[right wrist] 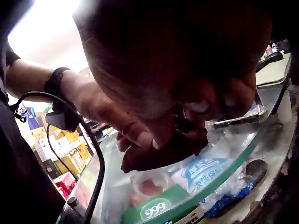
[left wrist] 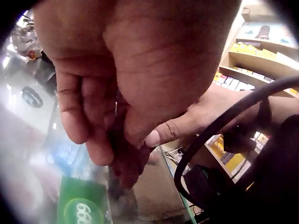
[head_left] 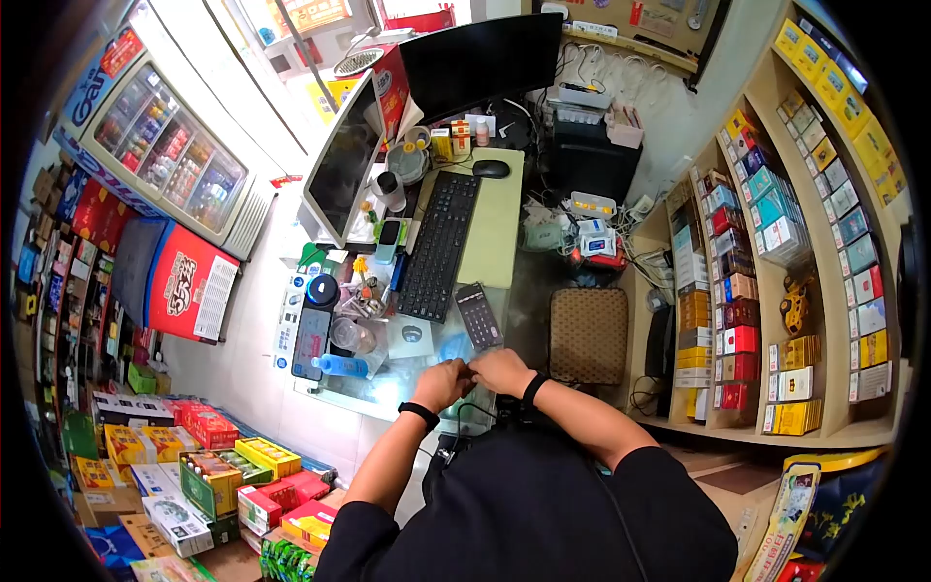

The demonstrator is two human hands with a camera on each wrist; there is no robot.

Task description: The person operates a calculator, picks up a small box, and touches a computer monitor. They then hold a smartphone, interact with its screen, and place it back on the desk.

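Both hands meet over the front edge of the glass-topped desk [head_left: 388,388], just below a dark calculator [head_left: 478,316]. Between them is a thin, dark reddish-brown piece [right wrist: 163,154] with an uneven edge; its kind cannot be told. My left hand [head_left: 441,385] pinches it, thumb lying on top in the right wrist view. The fingers of my right hand [head_left: 502,371] grip the piece from the other side, their tips partly hidden by the hand itself. Below the hands a green box marked 999 [right wrist: 159,205] shows beside a blue-and-white plastic packet [right wrist: 203,175].
A keyboard [head_left: 438,247], a mouse [head_left: 491,169] and two monitors occupy the desk's far part. Cups and a blue bottle [head_left: 341,365] stand left of the hands. A black cable [left wrist: 187,158] loops close by. A patterned stool [head_left: 589,335] and packed shelves are on the right.
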